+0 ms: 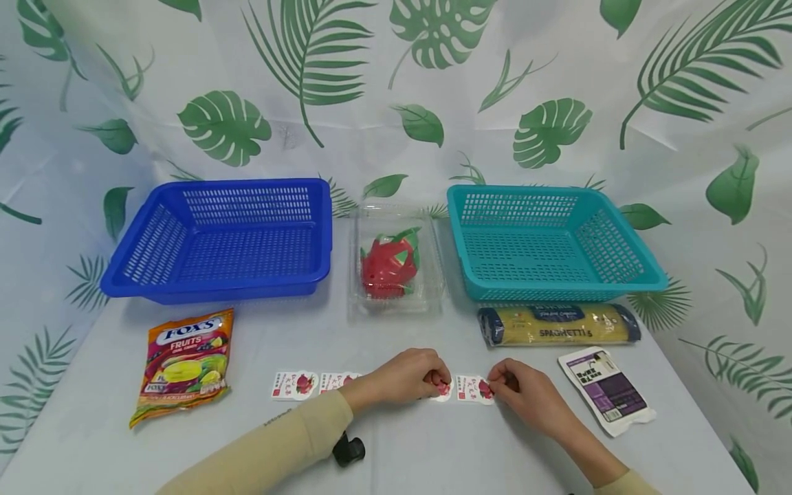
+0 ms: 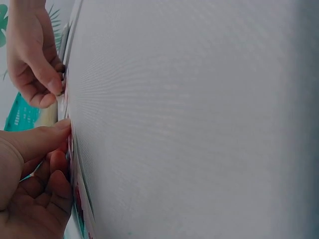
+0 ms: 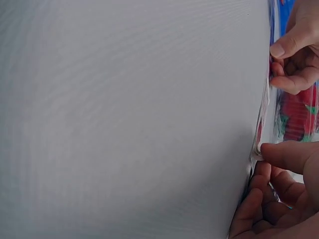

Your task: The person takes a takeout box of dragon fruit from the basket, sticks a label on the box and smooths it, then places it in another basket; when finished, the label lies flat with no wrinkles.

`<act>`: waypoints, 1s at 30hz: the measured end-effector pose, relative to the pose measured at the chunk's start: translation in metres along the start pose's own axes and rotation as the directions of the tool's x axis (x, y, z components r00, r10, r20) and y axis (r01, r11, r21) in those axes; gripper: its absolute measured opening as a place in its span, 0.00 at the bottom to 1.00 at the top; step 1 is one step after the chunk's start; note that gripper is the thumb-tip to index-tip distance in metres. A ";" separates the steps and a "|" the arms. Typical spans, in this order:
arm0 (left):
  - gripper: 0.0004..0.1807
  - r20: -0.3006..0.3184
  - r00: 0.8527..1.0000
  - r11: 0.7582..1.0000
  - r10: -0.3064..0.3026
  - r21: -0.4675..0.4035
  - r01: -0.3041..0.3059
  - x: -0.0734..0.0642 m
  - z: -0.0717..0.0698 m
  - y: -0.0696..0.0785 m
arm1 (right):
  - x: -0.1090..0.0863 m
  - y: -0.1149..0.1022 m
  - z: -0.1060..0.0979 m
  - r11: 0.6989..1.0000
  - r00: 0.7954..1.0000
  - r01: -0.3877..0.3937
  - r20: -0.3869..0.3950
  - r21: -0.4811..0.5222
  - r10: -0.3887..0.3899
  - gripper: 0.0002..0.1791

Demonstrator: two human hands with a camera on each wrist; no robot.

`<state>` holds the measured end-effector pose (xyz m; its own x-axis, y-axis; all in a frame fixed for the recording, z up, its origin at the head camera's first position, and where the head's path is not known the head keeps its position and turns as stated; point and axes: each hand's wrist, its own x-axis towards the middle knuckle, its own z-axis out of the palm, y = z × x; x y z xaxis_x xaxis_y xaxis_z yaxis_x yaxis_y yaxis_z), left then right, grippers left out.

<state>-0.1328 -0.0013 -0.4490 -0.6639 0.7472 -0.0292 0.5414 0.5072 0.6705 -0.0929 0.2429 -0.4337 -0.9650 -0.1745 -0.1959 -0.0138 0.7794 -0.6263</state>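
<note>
Several small white printed cards with red fruit pictures lie in a row on the white table. The leftmost card lies bare, while the forearm partly covers the one beside it. My left hand pinches another card by its right part, covering most of it. The rightmost card has its right edge between the thumb and fingers of my right hand. In the right wrist view this card shows edge-on at the thumb tip. Both hands are low over the tabletop.
Behind stand a blue basket, a clear plastic box holding a red dragon fruit, and a teal basket. Spaghetti and a white-purple packet lie right, a candy bag left. A black object shows by the left sleeve.
</note>
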 end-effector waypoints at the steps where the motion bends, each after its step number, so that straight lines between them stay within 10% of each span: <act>1: 0.07 0.000 1.000 1.000 -0.001 0.000 0.001 0.000 0.000 0.000 | 0.000 0.000 0.000 1.000 1.000 0.001 0.002 -0.001 -0.001 0.04; 30: 0.06 -0.003 1.000 1.000 -0.006 -0.001 0.006 0.000 -0.001 0.000 | 0.005 0.000 -0.010 0.982 0.993 -0.025 0.118 0.186 0.003 0.05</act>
<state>-0.1329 -0.0014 -0.4485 -0.6684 0.7431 -0.0311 0.5373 0.5114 0.6707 -0.1002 0.2485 -0.4269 -0.9275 -0.2414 -0.2854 0.0595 0.6584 -0.7503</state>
